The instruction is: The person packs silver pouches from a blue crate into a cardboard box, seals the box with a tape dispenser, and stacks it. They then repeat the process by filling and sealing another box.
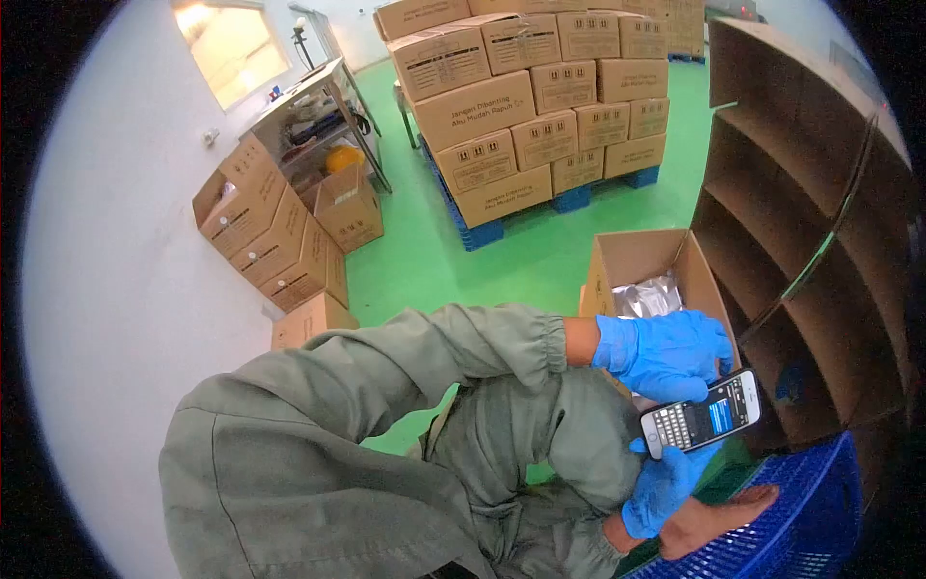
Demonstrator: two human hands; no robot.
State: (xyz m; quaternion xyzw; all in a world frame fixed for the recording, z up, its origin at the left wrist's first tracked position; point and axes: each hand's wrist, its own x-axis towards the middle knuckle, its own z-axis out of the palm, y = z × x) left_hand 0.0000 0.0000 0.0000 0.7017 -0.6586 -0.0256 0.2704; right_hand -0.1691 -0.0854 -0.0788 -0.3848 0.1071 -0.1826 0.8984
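Observation:
A white smartphone [702,415] is tilted in front of me, its lit screen showing a keyboard and a blue message block. My right hand [670,487], in a blue glove, is closed around the phone from below. Over the phone's upper edge lies my left hand [666,352], also blue-gloved, with its thumb at the screen and its fingers curled against the edge; the fingertips are partly hidden. Just beyond the left hand stands an open cardboard box [617,261] holding silver foil pouches [651,294].
Stacked cartons [487,121] rest on a blue pallet [571,199]. More boxes [275,232] line the left wall near a cluttered shelf table [313,130]. Tall cardboard compartments [801,183] rise at the right, above a blue plastic crate [820,502]. A bare foot [719,521] is beside the crate.

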